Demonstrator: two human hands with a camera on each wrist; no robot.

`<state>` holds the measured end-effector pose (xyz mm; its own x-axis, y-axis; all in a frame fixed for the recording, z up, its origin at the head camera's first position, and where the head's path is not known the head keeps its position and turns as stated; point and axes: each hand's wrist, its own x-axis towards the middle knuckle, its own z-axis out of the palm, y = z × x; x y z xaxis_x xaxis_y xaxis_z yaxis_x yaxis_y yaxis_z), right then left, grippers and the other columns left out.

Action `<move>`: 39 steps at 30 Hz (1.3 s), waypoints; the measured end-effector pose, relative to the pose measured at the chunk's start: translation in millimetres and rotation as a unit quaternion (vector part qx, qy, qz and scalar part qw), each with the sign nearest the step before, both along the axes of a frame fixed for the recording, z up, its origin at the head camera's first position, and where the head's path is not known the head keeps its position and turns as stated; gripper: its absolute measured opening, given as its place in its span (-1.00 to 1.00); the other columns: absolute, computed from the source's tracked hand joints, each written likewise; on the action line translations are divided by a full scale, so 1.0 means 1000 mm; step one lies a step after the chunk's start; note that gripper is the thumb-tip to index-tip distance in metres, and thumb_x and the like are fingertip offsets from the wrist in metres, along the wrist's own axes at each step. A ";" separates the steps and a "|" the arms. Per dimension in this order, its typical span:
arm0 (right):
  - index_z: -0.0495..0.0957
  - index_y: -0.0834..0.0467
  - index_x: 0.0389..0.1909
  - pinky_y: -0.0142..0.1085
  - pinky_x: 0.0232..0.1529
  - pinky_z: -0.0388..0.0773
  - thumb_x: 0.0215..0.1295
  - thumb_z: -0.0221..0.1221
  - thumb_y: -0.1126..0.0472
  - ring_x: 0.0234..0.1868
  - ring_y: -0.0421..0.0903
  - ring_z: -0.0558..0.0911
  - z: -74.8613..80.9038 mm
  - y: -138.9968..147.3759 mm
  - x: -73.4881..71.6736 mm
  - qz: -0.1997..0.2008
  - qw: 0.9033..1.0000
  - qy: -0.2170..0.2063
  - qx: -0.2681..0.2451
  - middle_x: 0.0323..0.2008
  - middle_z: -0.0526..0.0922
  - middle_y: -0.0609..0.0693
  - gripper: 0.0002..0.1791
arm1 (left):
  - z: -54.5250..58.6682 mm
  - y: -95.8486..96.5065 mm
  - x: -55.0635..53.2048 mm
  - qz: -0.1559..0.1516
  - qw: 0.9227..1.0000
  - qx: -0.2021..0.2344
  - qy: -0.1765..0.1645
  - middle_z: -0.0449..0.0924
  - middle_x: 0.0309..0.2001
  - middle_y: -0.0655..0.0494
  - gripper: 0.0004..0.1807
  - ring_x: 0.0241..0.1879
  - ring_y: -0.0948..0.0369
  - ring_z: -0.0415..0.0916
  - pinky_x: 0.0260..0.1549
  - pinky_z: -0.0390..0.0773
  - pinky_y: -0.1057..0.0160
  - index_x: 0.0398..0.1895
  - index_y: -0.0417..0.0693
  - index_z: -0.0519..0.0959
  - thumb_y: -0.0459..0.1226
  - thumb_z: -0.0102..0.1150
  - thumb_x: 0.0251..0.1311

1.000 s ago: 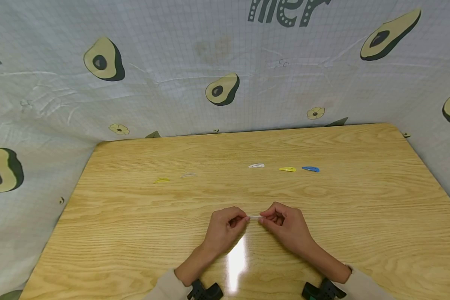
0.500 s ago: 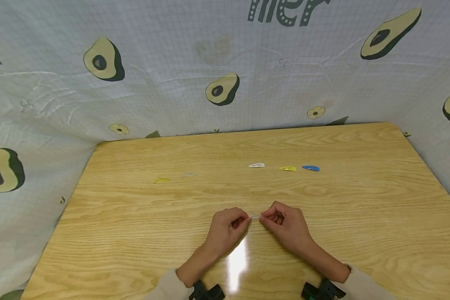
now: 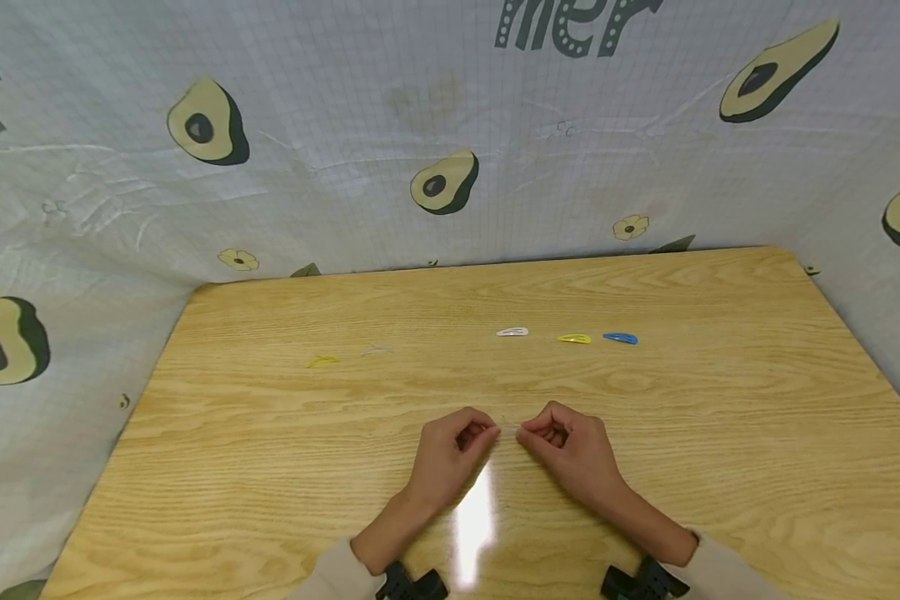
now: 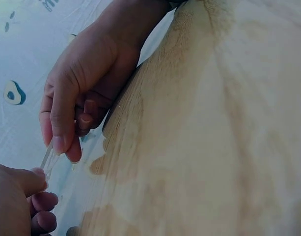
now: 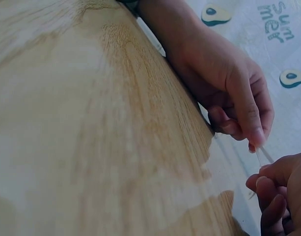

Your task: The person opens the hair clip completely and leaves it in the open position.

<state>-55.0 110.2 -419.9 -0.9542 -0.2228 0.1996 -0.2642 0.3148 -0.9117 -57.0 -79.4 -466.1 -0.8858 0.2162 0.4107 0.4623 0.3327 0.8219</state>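
Note:
Between the fingertips of both hands is a small white snap hair clip [image 3: 508, 430], held level above the table. My left hand [image 3: 453, 450] pinches one end with thumb and forefinger. The other end is pinched by my right hand [image 3: 572, 450]. In the left wrist view the hair clip [image 4: 48, 161] shows thin strips standing apart from each other. Seen from the right wrist, the clip [image 5: 264, 155] spans the short gap between the two thumbs. Fingertips hide both of its ends.
Farther back on the wooden table [image 3: 232, 467] lie a white clip [image 3: 512, 332], a yellow clip [image 3: 574, 339] and a blue clip [image 3: 620, 338]. To the left are another yellow clip [image 3: 322, 361] and a pale clip [image 3: 377, 350], both with bent strips. A patterned sheet [image 3: 330, 208] hangs behind.
The clip's thin strips have parted, and one now sticks up above the rest. My left hand has shifted very slightly; both hands still pinch the clip. The clips on the table lie unmoved.

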 end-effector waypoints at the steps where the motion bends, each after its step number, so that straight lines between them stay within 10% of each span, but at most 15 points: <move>1: 0.61 0.25 -0.44 -0.40 -0.71 0.39 0.08 0.32 0.47 -0.72 -0.20 0.47 0.000 0.000 0.000 0.000 1.000 0.001 0.001 -0.63 0.62 0.03 -0.90 | 0.000 0.000 0.000 0.001 1.000 0.005 0.001 0.55 -0.56 0.17 -0.98 -0.65 0.41 0.30 -0.68 0.37 0.44 -0.38 -0.15 0.63 -0.41 0.29 0.15; 14: 0.61 0.10 -0.39 -0.40 -0.68 0.41 0.14 0.35 0.31 -0.67 -0.24 0.49 -0.034 0.002 -0.010 0.003 1.000 0.019 -0.001 -0.59 0.61 -0.14 -0.90 | 0.005 -0.005 0.001 0.008 1.000 -0.010 0.021 0.57 -0.48 0.16 -0.94 -0.58 0.35 0.37 -0.61 0.43 0.39 -0.35 -0.14 0.62 -0.46 0.26 0.16; 39: 0.62 0.10 -0.29 -0.36 -0.43 0.54 0.23 0.30 0.23 -0.45 -0.27 0.62 -0.021 -0.042 -0.061 -0.013 0.998 0.051 0.022 -0.45 0.66 -0.15 -0.92 | 0.019 -0.023 -0.040 0.165 0.986 -0.020 0.020 0.50 -0.61 0.12 -0.96 -0.63 0.29 0.38 -0.63 0.40 0.39 -0.43 -0.24 0.62 -0.43 0.29 0.14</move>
